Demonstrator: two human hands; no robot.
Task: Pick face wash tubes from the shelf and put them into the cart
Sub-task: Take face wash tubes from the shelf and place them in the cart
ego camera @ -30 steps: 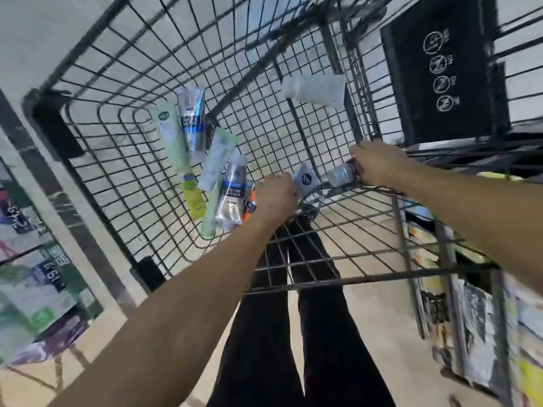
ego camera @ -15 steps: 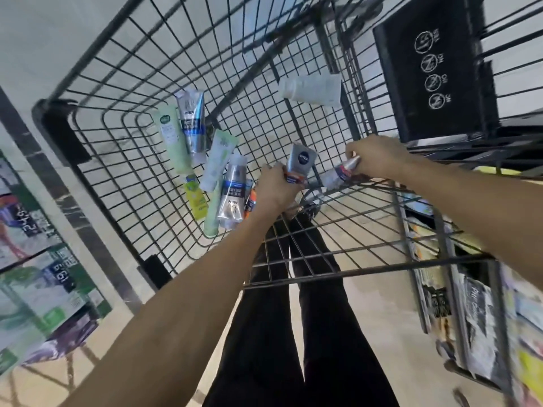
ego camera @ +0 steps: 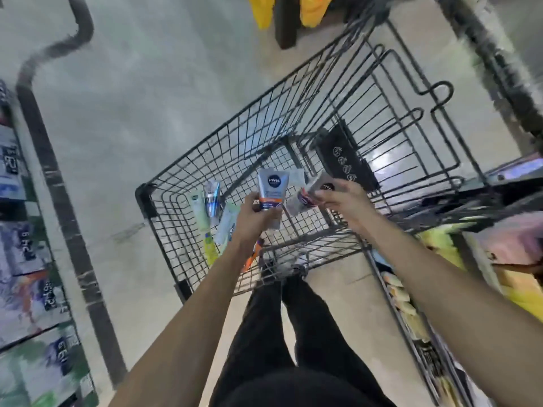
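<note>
Wire cart [ego camera: 164, 183] at frame centre already holds several tubes [ego camera: 212, 198]; left hand [ego camera: 252, 215] grips a grey tube [ego camera: 271, 189], right hand [ego camera: 340, 198] pinches another tube [ego camera: 305, 198], both above it, unreleased.

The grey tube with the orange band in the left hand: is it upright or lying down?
Upright. The grey tube stands on end in the left hand, above the cart.

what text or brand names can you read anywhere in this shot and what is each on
"NIVEA": round logo on the grey tube in the left hand.
Tube in the right hand: dark logo, blurred.
Black sign on the cart: round icons, unreadable.
Shelf price tags: digits too blurred.
</note>
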